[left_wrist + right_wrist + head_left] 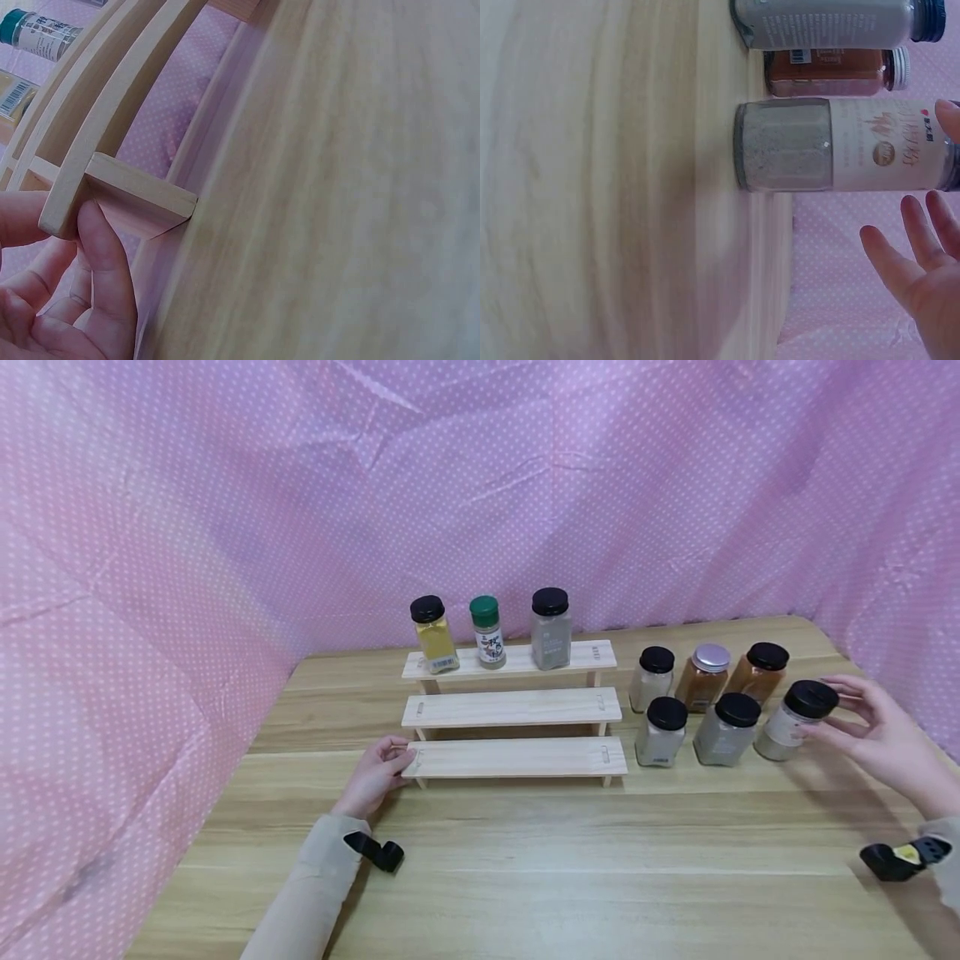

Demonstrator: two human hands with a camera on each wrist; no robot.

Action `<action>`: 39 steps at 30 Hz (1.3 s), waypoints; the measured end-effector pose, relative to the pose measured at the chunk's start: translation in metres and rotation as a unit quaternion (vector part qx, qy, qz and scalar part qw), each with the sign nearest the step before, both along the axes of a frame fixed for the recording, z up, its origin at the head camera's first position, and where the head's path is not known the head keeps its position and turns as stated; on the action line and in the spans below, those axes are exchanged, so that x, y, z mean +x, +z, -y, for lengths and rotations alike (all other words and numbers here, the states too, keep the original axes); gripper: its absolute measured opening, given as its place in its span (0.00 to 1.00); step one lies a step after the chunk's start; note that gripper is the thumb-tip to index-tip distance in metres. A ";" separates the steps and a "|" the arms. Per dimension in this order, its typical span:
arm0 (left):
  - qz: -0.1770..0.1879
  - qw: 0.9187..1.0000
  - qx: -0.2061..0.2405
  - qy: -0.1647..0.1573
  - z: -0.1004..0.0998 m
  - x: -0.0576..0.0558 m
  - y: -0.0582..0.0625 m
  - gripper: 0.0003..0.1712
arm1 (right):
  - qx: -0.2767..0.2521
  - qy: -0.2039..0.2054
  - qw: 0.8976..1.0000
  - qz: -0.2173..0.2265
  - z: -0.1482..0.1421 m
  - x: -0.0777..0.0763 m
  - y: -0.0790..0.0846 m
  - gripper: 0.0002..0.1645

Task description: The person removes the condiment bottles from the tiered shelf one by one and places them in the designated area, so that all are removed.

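My left hand point(377, 774) pinches the left end of the lowest board of a three-tier wooden spice rack point(517, 758). In the left wrist view, thumb and a finger point(105, 247) sit on either side of that board's end. At the far right, my right hand point(873, 731) is around the upper part of a spice jar point(780, 731) with a black lid, which stands upright on the table. The right wrist view shows the thumb against the jar's pale label point(881, 146), while several fingers point(889, 259) are spread apart from the glass; the index finger is hidden there.
On the rack's top tier stand a yellow spice jar point(437, 639), a green-capped bottle point(490, 639) and a grey jar point(551, 635). Several more jars point(726, 735) crowd together right of the rack on the wooden table point(525, 877). Pink dotted cloth point(480, 485) hangs behind.
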State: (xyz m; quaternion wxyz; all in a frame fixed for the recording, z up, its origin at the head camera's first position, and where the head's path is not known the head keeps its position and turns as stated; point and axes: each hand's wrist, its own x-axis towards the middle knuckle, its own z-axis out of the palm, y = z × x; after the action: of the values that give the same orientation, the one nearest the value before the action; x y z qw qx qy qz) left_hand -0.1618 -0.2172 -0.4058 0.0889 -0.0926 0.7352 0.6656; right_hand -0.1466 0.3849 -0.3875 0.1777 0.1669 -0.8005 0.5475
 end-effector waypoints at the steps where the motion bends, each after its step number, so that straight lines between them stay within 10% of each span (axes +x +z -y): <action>1: 0.001 1.000 0.001 0.000 0.000 0.000 0.000 0.04 | -0.004 0.000 1.000 -0.001 0.000 0.001 0.002 0.43; 12: 0.003 1.000 0.007 -0.001 0.001 0.000 0.000 0.05 | -0.047 -0.014 0.998 -0.050 -0.081 -0.036 -0.053 0.47; 22: 0.004 1.000 0.005 0.000 0.000 0.000 0.001 0.05 | -0.166 0.062 0.981 -0.080 -0.101 -0.044 -0.059 0.45; 33: 0.003 1.000 0.006 0.000 0.000 0.000 0.002 0.07 | -0.158 0.087 0.978 -0.108 0.008 0.012 0.033 0.29; 39: 0.004 1.000 0.005 -0.001 0.001 0.000 0.001 0.07 | -0.119 0.084 0.985 -0.087 0.041 0.026 0.053 0.28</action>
State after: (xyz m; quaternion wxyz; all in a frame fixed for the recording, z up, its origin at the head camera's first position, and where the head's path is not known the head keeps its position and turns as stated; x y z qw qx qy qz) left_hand -0.1615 -0.2178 -0.4047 0.0928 -0.0936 0.7314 0.6691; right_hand -0.1207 0.3435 -0.3343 0.2186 0.2584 -0.6942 0.6353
